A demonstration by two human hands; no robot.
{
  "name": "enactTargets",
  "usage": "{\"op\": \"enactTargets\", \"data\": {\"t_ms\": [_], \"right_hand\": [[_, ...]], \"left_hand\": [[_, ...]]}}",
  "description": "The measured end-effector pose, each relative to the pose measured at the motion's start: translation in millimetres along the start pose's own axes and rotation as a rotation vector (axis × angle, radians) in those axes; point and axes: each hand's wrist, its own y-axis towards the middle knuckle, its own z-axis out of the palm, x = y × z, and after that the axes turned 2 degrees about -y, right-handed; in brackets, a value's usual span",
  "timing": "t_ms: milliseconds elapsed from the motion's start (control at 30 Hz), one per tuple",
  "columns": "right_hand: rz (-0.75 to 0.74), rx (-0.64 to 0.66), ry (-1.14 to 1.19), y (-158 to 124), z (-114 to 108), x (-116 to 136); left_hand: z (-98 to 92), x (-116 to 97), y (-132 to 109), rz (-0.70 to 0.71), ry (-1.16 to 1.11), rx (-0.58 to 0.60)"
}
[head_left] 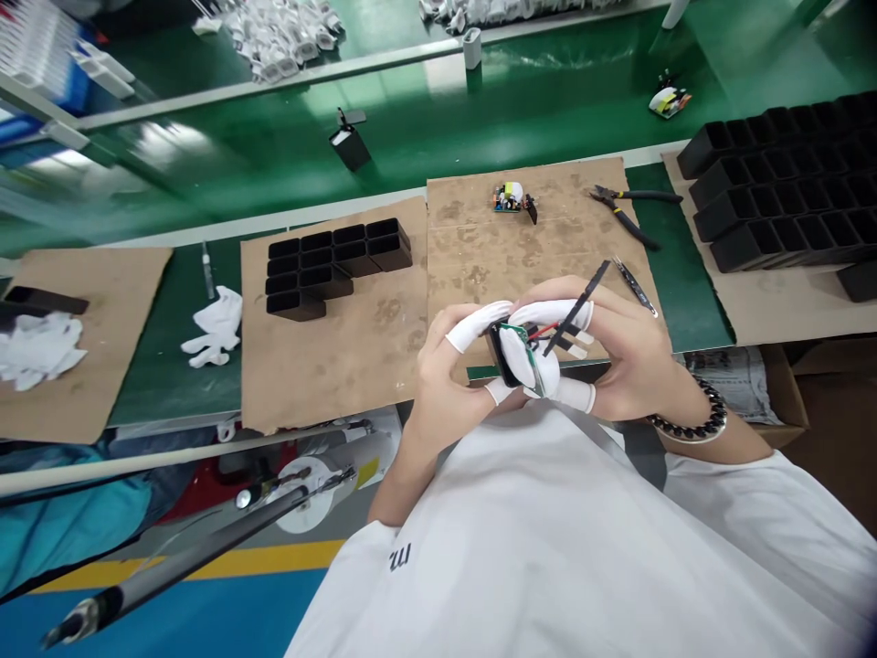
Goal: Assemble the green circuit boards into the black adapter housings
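Close to my chest, my left hand [442, 370] grips a small black plastic case [501, 355], with white finger cots on its fingertips. My right hand [623, 352], also in finger cots, is closed on a green circuit board [538, 375] with white padding on its face. The board is against the case's opening; how far inside it sits is hidden by the fingers. A black strip [579, 306] and red and black wires stick out of the board toward my right hand. Tweezers [636, 286] lie on the cardboard just beyond the right hand.
Black cases [339, 260] stand grouped on the left cardboard; more rows [787, 192] fill the right one. Cutters [627, 210] and a circuit board [512, 197] lie ahead. A case [350, 146] and another board [670, 99] sit on the green surface behind. A white glove [216, 327] lies left.
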Motion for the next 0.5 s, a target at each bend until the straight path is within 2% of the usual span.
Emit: {"op": "enactTargets", "data": {"t_ms": [333,500], "right_hand": [[0.067,0.034,0.035,-0.1,0.4,-0.3],[0.235,0.174,0.237,-1.3,0.4,-14.5]], "left_hand": [[-0.6,-1.5,0.1,-0.042,0.030,0.028],[2.0,7.7,-2.5,-0.204,-0.089,0.064]]}}
